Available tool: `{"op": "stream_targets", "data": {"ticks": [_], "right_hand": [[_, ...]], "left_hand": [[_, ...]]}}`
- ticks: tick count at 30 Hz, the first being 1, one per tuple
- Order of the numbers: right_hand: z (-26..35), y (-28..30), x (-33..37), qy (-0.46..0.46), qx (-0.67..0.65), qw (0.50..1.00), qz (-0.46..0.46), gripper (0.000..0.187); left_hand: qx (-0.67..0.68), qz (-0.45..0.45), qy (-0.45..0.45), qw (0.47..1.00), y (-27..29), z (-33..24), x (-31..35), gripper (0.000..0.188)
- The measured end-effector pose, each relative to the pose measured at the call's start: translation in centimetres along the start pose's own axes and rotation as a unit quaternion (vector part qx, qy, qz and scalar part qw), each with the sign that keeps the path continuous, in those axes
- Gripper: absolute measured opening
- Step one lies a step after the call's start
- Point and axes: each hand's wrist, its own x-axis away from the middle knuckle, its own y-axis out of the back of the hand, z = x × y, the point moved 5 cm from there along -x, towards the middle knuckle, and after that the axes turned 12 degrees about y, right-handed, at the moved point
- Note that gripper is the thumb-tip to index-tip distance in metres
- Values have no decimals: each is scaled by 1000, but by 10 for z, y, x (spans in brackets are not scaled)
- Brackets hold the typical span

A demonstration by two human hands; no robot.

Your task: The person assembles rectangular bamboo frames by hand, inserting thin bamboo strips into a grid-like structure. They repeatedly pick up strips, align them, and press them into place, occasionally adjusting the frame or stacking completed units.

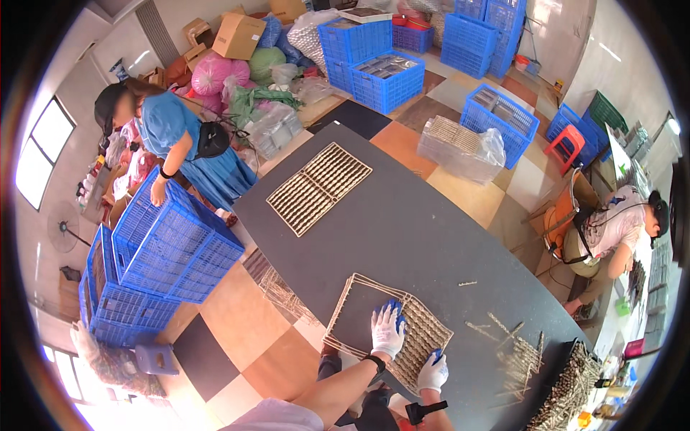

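Note:
A rectangular tan frame (pixel 342 310) lies at the near edge of the dark table, with rows of twisted strips (pixel 421 337) filling its right half. The left half is bare. My left hand (pixel 388 333), in a white glove with blue fingertips, rests over the middle bar, fingers stretched out. At the frame's right edge is my right hand (pixel 433 372), gloved the same way, its fingers curled in at the strip ends. What they pinch is too small to make out. Farther off, a second frame (pixel 320 188) is filled with strips in both halves.
Loose strips (pixel 523 359) lie on the table (pixel 431 223) at right, beside a black bin (pixel 571 381) heaped with more. A person (pixel 188 133) at left handles stacked blue crates (pixel 169 251); another person (pixel 614 223) bends over a bench at right. Crates and bags stand behind.

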Motion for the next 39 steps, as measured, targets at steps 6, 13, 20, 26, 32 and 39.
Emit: {"op": "stream_targets", "data": {"ticks": [6, 13, 20, 26, 32, 39], "right_hand": [[14, 17, -21, 1, 12, 1000, -14, 45], [106, 45, -55, 393, 99, 911, -70, 57], [103, 1, -48, 412, 74, 908, 12, 53], [98, -3, -51, 399, 87, 912, 37, 53], [100, 2, -48, 388, 70, 919, 27, 50], [99, 10, -47, 410, 8, 911, -32, 49]], "left_hand": [[-16, -10, -7, 1000, 3, -2, -3, 44], [0, -29, -21, 999, -1, 1, -5, 43], [-9, 47, -7, 999, 11, -3, 18, 57], [51, 157, 181, 970, 21, -5, 28, 86], [361, 225, 290, 857, 7, 32, -12, 66], [320, 299, 208, 874, 2, 35, -29, 29]]}}
